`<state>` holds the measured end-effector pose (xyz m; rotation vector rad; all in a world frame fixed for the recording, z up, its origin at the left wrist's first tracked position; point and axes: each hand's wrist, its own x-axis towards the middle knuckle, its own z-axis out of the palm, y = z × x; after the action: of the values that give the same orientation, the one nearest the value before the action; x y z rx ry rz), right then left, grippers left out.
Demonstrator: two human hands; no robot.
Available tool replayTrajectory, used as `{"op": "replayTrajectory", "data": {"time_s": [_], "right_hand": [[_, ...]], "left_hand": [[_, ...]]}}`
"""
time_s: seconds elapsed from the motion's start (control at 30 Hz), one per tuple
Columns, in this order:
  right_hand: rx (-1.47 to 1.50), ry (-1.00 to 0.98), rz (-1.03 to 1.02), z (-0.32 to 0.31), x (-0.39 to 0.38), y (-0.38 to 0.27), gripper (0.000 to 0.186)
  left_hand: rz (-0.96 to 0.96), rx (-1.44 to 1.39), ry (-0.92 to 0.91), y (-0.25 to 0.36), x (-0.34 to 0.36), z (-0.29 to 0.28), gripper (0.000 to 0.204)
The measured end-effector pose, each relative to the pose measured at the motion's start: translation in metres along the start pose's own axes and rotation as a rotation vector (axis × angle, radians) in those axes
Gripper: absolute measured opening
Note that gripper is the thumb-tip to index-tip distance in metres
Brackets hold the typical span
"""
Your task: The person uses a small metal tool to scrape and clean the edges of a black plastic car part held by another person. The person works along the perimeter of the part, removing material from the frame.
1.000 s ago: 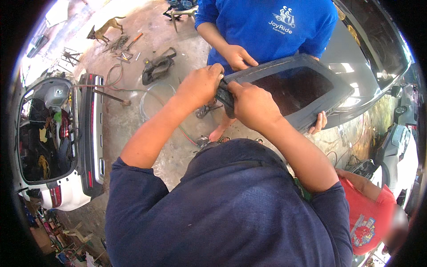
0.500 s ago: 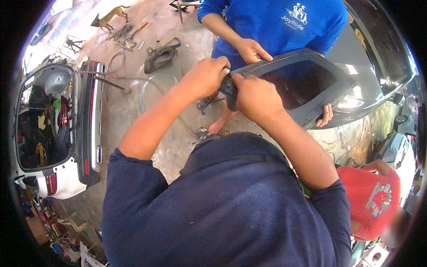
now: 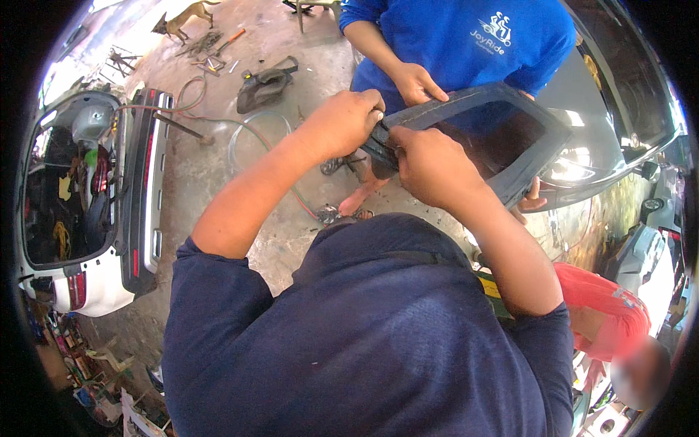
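Observation:
A dark car window panel (image 3: 477, 138), tinted glass in a wide black surround, slants in front of me. My left hand (image 3: 357, 120) is closed at its left end, with the thumb and fingers pinching a black edge strip (image 3: 380, 146). Close beside it, my right hand (image 3: 433, 164) is curled with its thumb and index finger pressed on the same strip. What lies under both sets of fingertips is partly hidden. A person in a blue shirt (image 3: 459, 44) faces me and supports the panel, one hand (image 3: 421, 84) on the far edge, the other (image 3: 531, 200) at the near right.
Behind the panel stands a grey car (image 3: 597, 138). To the left is a white car's rear part (image 3: 105, 280) with a bumper (image 3: 149, 182). Hoses (image 3: 247, 131), a black bag-like thing (image 3: 266, 86) and tools lie on the floor. A person in red (image 3: 601, 309) bends at lower right; a dog (image 3: 186, 20) stands far left.
My right hand has shifted slightly right and down along the panel's end. The panel's angle has changed a little. The person in red has bent lower.

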<state>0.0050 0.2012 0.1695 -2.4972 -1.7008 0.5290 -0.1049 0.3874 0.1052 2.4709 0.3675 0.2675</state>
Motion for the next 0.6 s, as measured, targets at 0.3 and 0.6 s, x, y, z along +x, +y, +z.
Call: {"op": "replayTrajectory", "data": {"time_s": [0.3, 0.6], "right_hand": [[-0.018, 0.046, 0.051, 0.026, -0.003, 0.009, 0.035], [-0.046, 0.122, 0.051, 0.029, -0.001, 0.019, 0.029]], "left_hand": [[0.004, -0.021, 0.012, 0.002, -0.004, 0.016, 0.018], [-0.071, 0.007, 0.072, 0.006, -0.010, 0.029, 0.017]]}}
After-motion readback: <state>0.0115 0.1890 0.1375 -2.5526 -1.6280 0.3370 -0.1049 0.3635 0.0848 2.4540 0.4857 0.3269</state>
